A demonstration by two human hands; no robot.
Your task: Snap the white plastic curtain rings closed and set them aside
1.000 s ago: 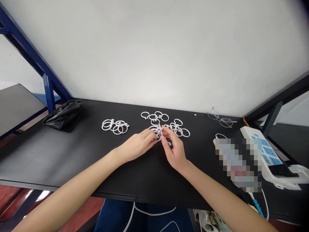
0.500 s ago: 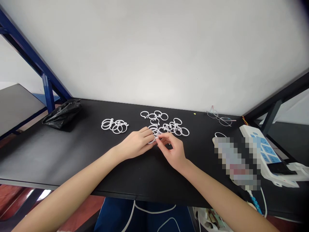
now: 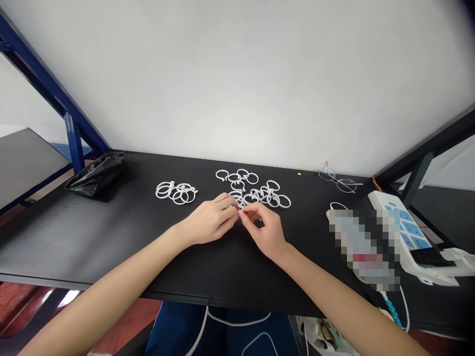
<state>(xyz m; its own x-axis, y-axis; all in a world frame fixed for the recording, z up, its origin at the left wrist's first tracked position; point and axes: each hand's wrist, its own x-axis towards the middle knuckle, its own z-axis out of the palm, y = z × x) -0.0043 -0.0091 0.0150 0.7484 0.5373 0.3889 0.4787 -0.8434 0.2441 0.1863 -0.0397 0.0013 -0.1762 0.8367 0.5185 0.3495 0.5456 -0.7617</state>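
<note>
Both my hands meet over the middle of the black table [image 3: 178, 269], fingertips almost touching. My left hand [image 3: 215, 217] is closed on one side of a white plastic ring, mostly hidden by the fingers. On its other side, my right hand [image 3: 263, 227] pinches the same ring between thumb and forefinger near its clasp. Just beyond my fingers lies a loose pile of white open rings [image 3: 284, 201], several overlapping, some with gaps at their small knobbed ends. A smaller cluster of white rings [image 3: 180, 198] sits to the left of my left hand.
A crumpled black plastic bag [image 3: 98, 175] lies at the far left. Toward the back right are eyeglasses [image 3: 346, 186]. A blurred-out phone [image 3: 361, 249] with a cable and a white power strip [image 3: 403, 230] occupy the right side. A white wall [image 3: 237, 89] rises behind the table.
The ring between my hands has tilted and shows less, now mostly covered by my left fingers. My hands have barely shifted; the other rings stay put.
</note>
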